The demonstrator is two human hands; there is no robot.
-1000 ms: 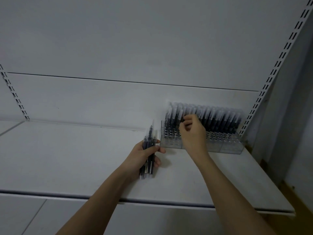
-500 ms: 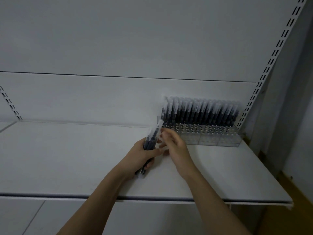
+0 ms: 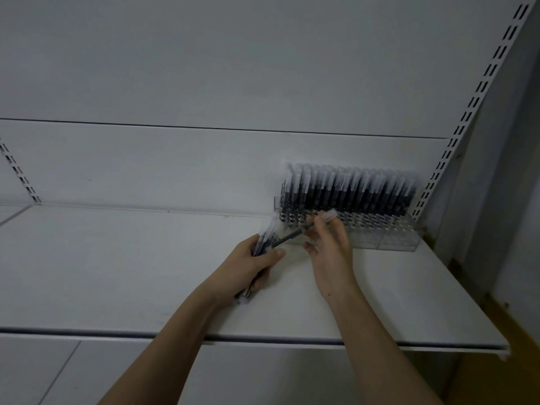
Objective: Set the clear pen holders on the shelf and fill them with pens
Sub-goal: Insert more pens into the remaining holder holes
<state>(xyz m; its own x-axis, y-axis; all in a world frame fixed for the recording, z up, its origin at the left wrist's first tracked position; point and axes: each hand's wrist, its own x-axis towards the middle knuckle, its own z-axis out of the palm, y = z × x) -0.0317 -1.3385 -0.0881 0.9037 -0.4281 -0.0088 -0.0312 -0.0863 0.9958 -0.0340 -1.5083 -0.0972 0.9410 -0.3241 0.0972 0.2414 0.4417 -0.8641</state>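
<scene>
A clear pen holder (image 3: 380, 235) stands at the back right of the white shelf (image 3: 117, 273), against the back panel. Its rear rows are filled with upright black pens (image 3: 350, 191) with clear caps; the front holes are empty. My left hand (image 3: 251, 264) grips a bundle of black pens (image 3: 264, 238) just left of the holder. My right hand (image 3: 327, 244) pinches a single pen (image 3: 295, 233), which lies slanted from the bundle up to its clear cap near the holder's front.
A slotted upright (image 3: 455, 135) runs up the right side beside the holder, and another slotted upright (image 3: 20, 176) shows at the far left. The shelf's front edge (image 3: 263, 340) crosses the lower view. A wooden surface (image 3: 496, 375) lies below right.
My right hand left the pens in the holder, came back to the bundle in my left hand, and now draws a single pen out of it toward the holder.
</scene>
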